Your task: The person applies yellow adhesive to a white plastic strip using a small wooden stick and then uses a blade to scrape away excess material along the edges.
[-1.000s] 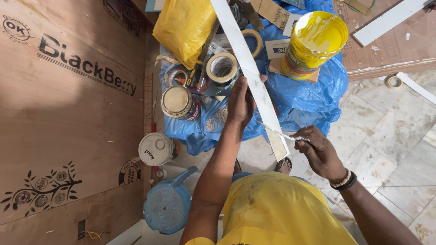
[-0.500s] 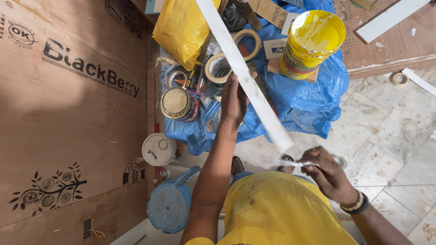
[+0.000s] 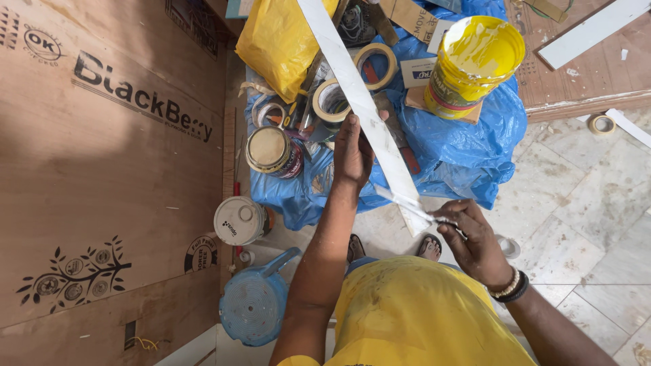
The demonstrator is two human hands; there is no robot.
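My left hand (image 3: pixel 352 150) grips a long white wooden strip (image 3: pixel 359 102) around its middle, holding it slanted over the blue plastic sheet (image 3: pixel 468 156). My right hand (image 3: pixel 471 237) holds a small white-smeared putty blade (image 3: pixel 410 202) whose tip lies against the strip's near end. A yellow bucket (image 3: pixel 475 64) with white-yellow paint stands on the sheet beyond the strip. Two rolls of masking tape (image 3: pixel 331 100) lie under the strip, close to my left fingers.
Large brown plywood sheets (image 3: pixel 102 169) cover the left side. A round tin (image 3: pixel 271 150), a white can (image 3: pixel 239 220), a blue plastic jug (image 3: pixel 254 308) and a yellow bag (image 3: pixel 278 41) sit nearby. Marble floor tiles (image 3: pixel 583 224) lie on the right, with another tape roll (image 3: pixel 601 123).
My right hand drew back toward me, then came up to the strip's near end with the blade. The left hand kept its grip on the strip.
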